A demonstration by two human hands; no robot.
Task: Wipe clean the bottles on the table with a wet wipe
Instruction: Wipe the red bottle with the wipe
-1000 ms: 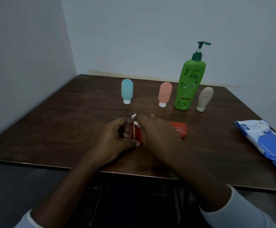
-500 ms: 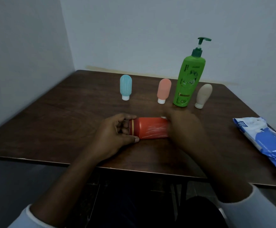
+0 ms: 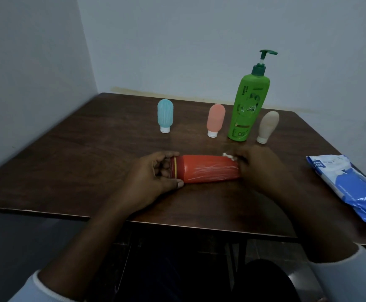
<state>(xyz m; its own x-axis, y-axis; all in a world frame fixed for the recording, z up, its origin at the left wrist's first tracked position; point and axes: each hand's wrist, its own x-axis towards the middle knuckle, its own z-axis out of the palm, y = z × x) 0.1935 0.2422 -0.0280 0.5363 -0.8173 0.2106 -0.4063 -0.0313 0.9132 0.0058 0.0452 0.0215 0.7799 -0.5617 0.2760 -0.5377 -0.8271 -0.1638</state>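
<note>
A red bottle (image 3: 208, 169) lies on its side near the front of the dark wooden table (image 3: 79, 153). My left hand (image 3: 153, 177) grips its capped left end. At the bottle's right end my right hand (image 3: 258, 166) holds a white wet wipe (image 3: 229, 156), of which only a small corner shows above the fingers. Behind stand a blue tube bottle (image 3: 165, 115), a pink tube bottle (image 3: 215, 119), a tall green pump bottle (image 3: 248, 105) and a beige tube bottle (image 3: 268, 126).
A blue and white pack of wet wipes (image 3: 350, 188) lies at the table's right edge. Walls close in the table at the back and on the left. The table's front edge runs just below my wrists.
My right hand has slid with the wipe from the cap end rightward along the red bottle to its far end, uncovering the body. My left hand has kept its grip on the cap.
</note>
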